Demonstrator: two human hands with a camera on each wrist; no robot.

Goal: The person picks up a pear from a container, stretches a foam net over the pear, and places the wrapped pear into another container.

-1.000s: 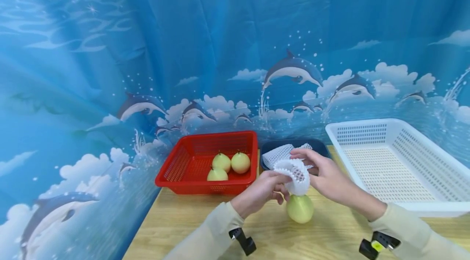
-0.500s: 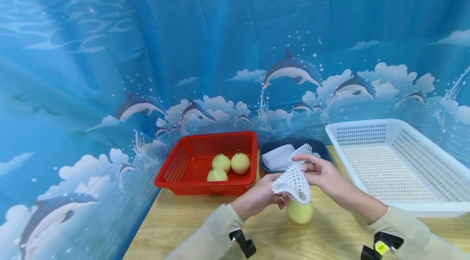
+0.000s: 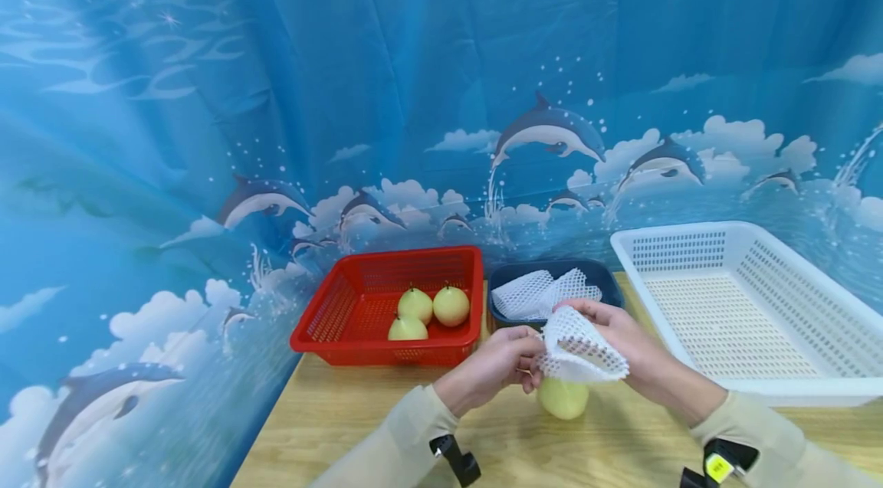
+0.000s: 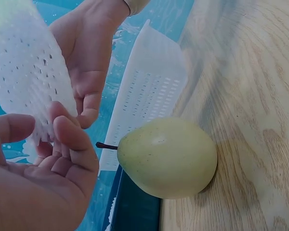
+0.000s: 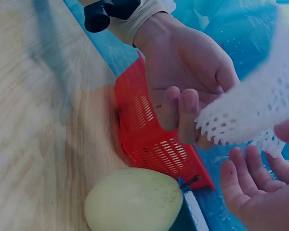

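A white foam fruit net is stretched between my two hands above a pale green pear. My left hand pinches its left edge. On its far right side my right hand grips it, partly hidden by the mesh in the head view. The net's wide mouth flares toward the lower right. In the left wrist view the pear stands on the table below the net, apart from it, with its stem showing. The right wrist view shows the left fingers at the mesh edge.
Three pears sit in a red basket at the left. Behind the hands, a dark blue tray holds more foam nets. A large white basket stands at the right on the wooden table. A dolphin-print curtain hangs behind.
The net has swung round: its flared end pointed left half a second ago and now points right. My right hand has shifted slightly down and nearer. The pear on the table has stayed in place.
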